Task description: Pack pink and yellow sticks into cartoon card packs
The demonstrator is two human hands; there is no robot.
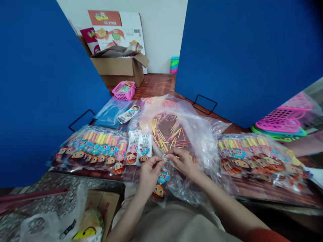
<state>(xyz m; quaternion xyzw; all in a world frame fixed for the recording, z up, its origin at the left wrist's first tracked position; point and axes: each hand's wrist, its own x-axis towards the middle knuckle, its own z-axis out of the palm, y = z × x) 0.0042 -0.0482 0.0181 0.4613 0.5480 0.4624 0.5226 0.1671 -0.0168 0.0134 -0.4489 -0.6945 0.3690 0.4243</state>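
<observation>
Both hands meet at the table's front edge over a small clear printed packet (158, 191) with a cartoon face and the word "stick". My left hand (150, 173) pinches the packet's top edge on one side. Opposite it, my right hand (183, 163) is closed at the same edge, thumb and finger together; the packet hangs below them towards my lap. Just beyond lies a large clear plastic bag (204, 141), spread open, with loose pink and yellow sticks (174, 136) in it. Two white-backed packets (138, 148) lie to the left of my left hand.
Rows of filled stick packets lie at left (98, 148) and right (257, 158). Farther back are a pink basket (123, 91) and an opened cardboard box (113, 67). Blue panels (242, 57) stand on both sides, with black wire feet. Pink baskets (285, 117) are stacked at right.
</observation>
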